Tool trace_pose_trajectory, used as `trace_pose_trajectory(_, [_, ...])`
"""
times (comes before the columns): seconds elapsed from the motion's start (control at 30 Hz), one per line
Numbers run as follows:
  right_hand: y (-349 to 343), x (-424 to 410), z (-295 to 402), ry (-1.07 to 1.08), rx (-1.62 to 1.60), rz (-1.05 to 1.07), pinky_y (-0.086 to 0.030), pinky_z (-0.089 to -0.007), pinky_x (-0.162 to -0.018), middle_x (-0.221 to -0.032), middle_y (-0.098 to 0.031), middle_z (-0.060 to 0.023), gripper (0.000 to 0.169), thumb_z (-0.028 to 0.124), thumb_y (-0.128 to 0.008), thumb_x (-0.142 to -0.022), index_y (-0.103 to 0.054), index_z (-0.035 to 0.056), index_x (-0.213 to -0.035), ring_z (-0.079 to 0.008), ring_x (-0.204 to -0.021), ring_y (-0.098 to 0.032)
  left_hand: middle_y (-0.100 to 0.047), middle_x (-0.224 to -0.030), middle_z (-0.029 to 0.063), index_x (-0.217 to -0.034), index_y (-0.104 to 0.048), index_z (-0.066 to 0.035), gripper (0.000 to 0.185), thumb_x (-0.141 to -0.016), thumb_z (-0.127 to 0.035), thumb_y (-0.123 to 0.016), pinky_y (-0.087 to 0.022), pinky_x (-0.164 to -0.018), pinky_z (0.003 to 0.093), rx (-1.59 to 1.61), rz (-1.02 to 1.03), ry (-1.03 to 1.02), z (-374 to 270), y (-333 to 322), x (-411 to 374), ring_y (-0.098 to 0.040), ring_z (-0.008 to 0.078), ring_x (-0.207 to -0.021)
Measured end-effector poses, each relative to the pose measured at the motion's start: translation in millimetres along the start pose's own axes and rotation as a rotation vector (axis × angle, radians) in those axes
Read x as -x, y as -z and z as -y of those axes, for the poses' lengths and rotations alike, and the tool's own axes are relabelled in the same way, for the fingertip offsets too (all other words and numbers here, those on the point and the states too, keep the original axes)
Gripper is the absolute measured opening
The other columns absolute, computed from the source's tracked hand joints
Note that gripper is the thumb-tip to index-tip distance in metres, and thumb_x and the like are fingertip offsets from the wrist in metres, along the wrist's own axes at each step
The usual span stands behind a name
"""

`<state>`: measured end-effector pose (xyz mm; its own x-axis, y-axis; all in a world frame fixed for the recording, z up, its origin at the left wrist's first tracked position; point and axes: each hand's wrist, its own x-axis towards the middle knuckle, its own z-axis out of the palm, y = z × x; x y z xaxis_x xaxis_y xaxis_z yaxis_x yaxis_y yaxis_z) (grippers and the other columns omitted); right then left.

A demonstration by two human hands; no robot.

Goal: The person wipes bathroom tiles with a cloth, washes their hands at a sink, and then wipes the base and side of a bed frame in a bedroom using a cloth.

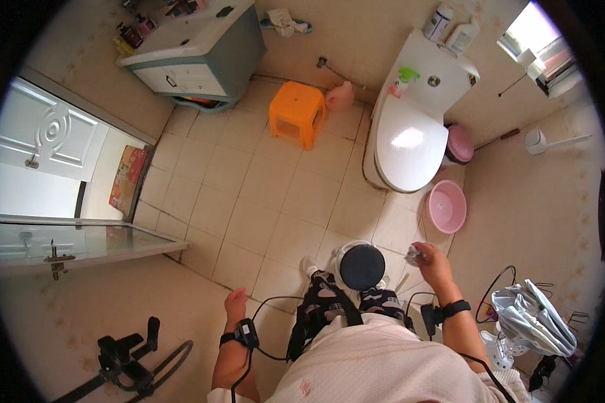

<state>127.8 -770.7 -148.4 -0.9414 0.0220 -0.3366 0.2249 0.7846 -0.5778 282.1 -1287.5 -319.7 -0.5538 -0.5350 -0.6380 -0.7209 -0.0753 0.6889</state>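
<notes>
In my right hand (433, 266) is a small crumpled whitish wad (412, 255), perhaps cloth or paper, held at the fingertips. That hand hovers to the right of a round stool or bin with a dark top (362, 267), which stands by my feet. My left hand (236, 302) hangs low at my left side with its fingers partly curled. Nothing shows in it, but its palm is hidden. Beyond my right hand, a pink plastic basin (447, 206) rests on the tiled floor beside the toilet (411, 146), whose lid is down.
An orange plastic stool (298, 113) stands near the far wall beside a pink dipper (340, 96). A spray bottle (402, 83) is on the toilet. At left are a washbasin cabinet (196, 70) and an opened glass door (96, 242). Shower fittings (131, 360) jut out lower left.
</notes>
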Motion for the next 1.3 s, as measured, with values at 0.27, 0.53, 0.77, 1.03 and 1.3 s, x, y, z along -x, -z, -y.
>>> trace_pose_trajectory(0.27, [-27, -43, 88, 0.192, 0.087, 0.038, -0.048, -0.0375, -0.08, -0.103, -0.062, -0.0134, 0.03, 0.006, -0.06, -0.077, -0.061, 0.008, -0.108, -0.0329, -0.094, -0.059, -0.061, -0.106, 0.0105, -0.111, -0.058, 0.003, 0.029, -0.086, -0.012, -0.061, -0.051, -0.079, 0.031, 0.154, -0.064, 0.087, 12, 52, -16, -0.059, 0.0176, -0.092])
trace_pose_trajectory(0.53, [-47, -76, 126, 0.252, 0.161, 0.085, -0.048, -0.0364, -0.083, -0.107, -0.062, -0.0136, 0.033, 0.006, -0.061, -0.076, -0.061, 0.0072, -0.11, -0.0331, -0.097, -0.06, -0.061, -0.107, 0.0131, -0.109, -0.058, 0.004, 0.026, -0.087, -0.01, -0.058, -0.051, -0.081, 0.0317, 0.345, -0.191, 0.084, 19, 77, -32, -0.06, 0.021, -0.094])
trace_pose_trajectory(0.77, [-75, -141, 166, 0.328, 0.086, 0.162, -0.049, -0.0364, -0.084, -0.105, -0.062, -0.0169, 0.033, 0.005, -0.062, -0.076, -0.061, 0.0046, -0.109, -0.0331, -0.096, -0.06, -0.062, -0.102, 0.0126, -0.104, -0.058, 0.003, 0.021, -0.086, -0.007, -0.06, -0.052, -0.077, 0.0307, 0.456, -0.324, 0.063, -21, 103, -56, -0.061, 0.0211, -0.09])
trace_pose_trajectory(1.03, [-126, -273, 249, 0.393, 0.081, 0.232, -0.049, -0.0355, -0.084, -0.107, -0.062, -0.0157, 0.031, 0.009, -0.061, -0.077, -0.062, 0.0069, -0.108, -0.0313, -0.096, -0.061, -0.064, -0.095, 0.0087, -0.1, -0.062, 0.002, 0.018, -0.085, -0.007, -0.06, -0.051, -0.071, 0.0278, 0.462, -0.489, 0.141, -70, 141, -104, -0.06, 0.0172, -0.083])
trace_pose_trajectory(1.3, [-147, -403, 391, 0.483, 0.11, 0.381, -0.049, -0.0347, -0.084, -0.109, -0.061, -0.0164, 0.032, 0.005, -0.06, -0.078, -0.061, 0.0051, -0.109, -0.0298, -0.097, -0.061, -0.063, -0.092, 0.0062, -0.106, -0.062, 0.001, 0.024, -0.084, -0.008, -0.059, -0.047, -0.074, 0.0273, 0.281, -0.442, 0.097, -178, 167, -178, -0.058, 0.0156, -0.081])
